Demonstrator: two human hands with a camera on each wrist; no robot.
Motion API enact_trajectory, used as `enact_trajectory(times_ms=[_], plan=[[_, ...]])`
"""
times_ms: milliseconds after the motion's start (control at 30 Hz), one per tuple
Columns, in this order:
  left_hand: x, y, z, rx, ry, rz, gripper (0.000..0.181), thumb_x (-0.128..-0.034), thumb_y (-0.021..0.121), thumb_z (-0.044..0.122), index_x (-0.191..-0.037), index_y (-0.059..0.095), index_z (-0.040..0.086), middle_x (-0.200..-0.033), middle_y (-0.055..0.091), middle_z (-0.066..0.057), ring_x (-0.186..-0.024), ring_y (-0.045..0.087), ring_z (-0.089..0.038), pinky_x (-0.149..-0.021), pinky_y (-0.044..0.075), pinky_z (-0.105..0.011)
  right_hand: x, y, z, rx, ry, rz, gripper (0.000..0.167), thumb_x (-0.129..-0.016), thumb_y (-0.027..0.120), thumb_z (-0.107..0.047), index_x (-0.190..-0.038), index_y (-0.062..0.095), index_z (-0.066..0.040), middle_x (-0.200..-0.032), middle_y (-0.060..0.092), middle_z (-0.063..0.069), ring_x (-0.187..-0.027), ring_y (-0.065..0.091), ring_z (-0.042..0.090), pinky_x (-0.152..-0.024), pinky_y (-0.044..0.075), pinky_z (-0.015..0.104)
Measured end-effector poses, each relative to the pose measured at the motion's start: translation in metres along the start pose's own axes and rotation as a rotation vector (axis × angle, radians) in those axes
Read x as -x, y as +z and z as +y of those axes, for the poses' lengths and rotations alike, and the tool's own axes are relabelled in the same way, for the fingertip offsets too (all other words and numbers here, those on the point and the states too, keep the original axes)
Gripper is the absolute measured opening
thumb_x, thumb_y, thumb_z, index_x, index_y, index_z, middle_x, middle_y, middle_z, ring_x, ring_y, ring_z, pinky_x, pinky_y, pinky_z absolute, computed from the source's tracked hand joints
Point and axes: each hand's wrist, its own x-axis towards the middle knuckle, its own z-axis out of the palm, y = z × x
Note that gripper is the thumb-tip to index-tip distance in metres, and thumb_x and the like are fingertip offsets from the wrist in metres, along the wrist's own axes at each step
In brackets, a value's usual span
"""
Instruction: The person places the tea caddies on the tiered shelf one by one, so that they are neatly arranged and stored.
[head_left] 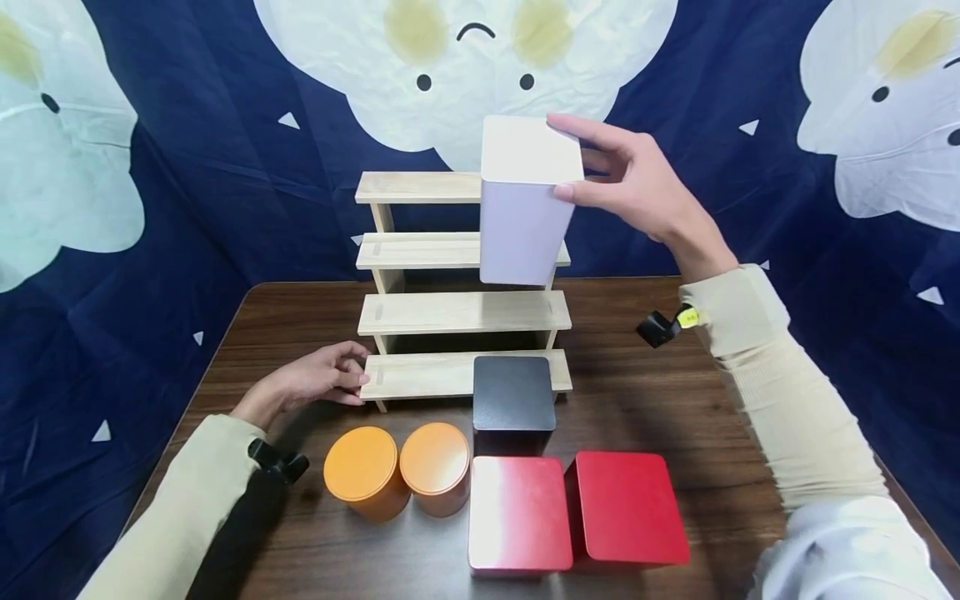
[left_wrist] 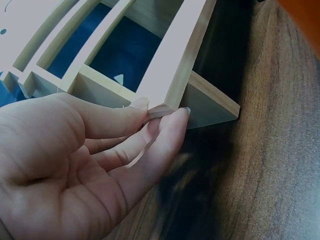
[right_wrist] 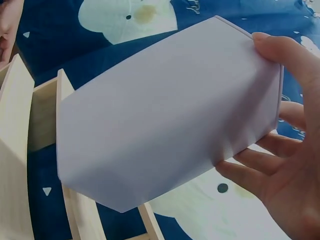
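Note:
My right hand (head_left: 637,179) grips a tall white square box (head_left: 525,229) near its top, thumb on the near side and fingers on the other. The box is in the air in front of the upper boards of a wooden tiered display stand (head_left: 465,312). In the right wrist view the box's smooth side (right_wrist: 160,110) covers part of the stand. My left hand (head_left: 322,375) is at the left end of the lowest board. Seen from the left wrist, its thumb and fingers pinch the corner of that board (left_wrist: 172,55).
A black square box (head_left: 513,396) stands against the stand's lowest board at the right. Two round orange canisters (head_left: 362,462) and two red square boxes (head_left: 633,508) stand on the dark wood table (head_left: 720,433). Behind hangs a navy curtain (head_left: 210,125) with cloud faces.

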Motion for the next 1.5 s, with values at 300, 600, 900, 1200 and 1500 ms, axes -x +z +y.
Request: enact_trajectory(times_ms=[300, 600, 900, 1200, 1500], plan=[[-0.002, -0.001, -0.003, -0.010, -0.005, 0.005, 0.050, -0.0940, 0.056, 0.003, -0.135, 0.028, -0.008, -0.091, 0.056, -0.011, -0.078, 0.063, -0.021, -0.080, 0.059, -0.037, -0.030, 0.017, 0.004, 0.014, -0.003, 0.031, 0.068, -0.080, 0.073, -0.005, -0.142, 0.046, -0.014, -0.148, 0.042, 0.002, -0.131, 0.048, 0.019, -0.104, 0.046, 0.034], [-0.004, 0.000, -0.004, -0.006, -0.017, 0.007, 0.050, -0.0939, 0.056, 0.003, -0.134, 0.028, -0.006, -0.092, 0.055, -0.011, -0.079, 0.063, -0.022, -0.081, 0.059, -0.038, -0.049, 0.028, 0.008, -0.037, 0.014, 0.078, 0.072, -0.079, 0.074, -0.005, -0.143, 0.044, -0.015, -0.149, 0.037, 0.000, -0.131, 0.047, 0.017, -0.104, 0.046, 0.035], [-0.001, -0.001, -0.004, -0.006, -0.010, 0.003, 0.051, -0.0941, 0.056, 0.003, -0.135, 0.027, -0.007, -0.092, 0.055, -0.011, -0.079, 0.062, -0.022, -0.080, 0.059, -0.037, -0.064, 0.049, -0.002, -0.028, 0.045, 0.087, 0.073, -0.080, 0.073, -0.008, -0.145, 0.041, -0.014, -0.149, 0.037, 0.000, -0.132, 0.045, 0.013, -0.104, 0.045, 0.031], [-0.001, -0.002, -0.008, 0.001, -0.006, 0.000, 0.050, -0.0941, 0.056, 0.004, -0.134, 0.028, -0.007, -0.091, 0.055, -0.010, -0.079, 0.062, -0.021, -0.082, 0.058, -0.040, -0.077, 0.067, -0.007, -0.049, 0.088, 0.100, 0.071, -0.080, 0.075, -0.011, -0.143, 0.044, -0.017, -0.148, 0.038, -0.004, -0.132, 0.044, 0.010, -0.104, 0.044, 0.024], [0.001, -0.002, -0.009, 0.006, -0.003, -0.002, 0.049, -0.0942, 0.056, 0.004, -0.133, 0.028, -0.007, -0.091, 0.055, -0.010, -0.079, 0.062, -0.022, -0.081, 0.059, -0.039, -0.092, 0.075, -0.009, -0.034, 0.103, 0.082, 0.071, -0.081, 0.075, -0.015, -0.144, 0.043, -0.017, -0.151, 0.035, -0.007, -0.134, 0.042, 0.009, -0.104, 0.042, 0.019]])
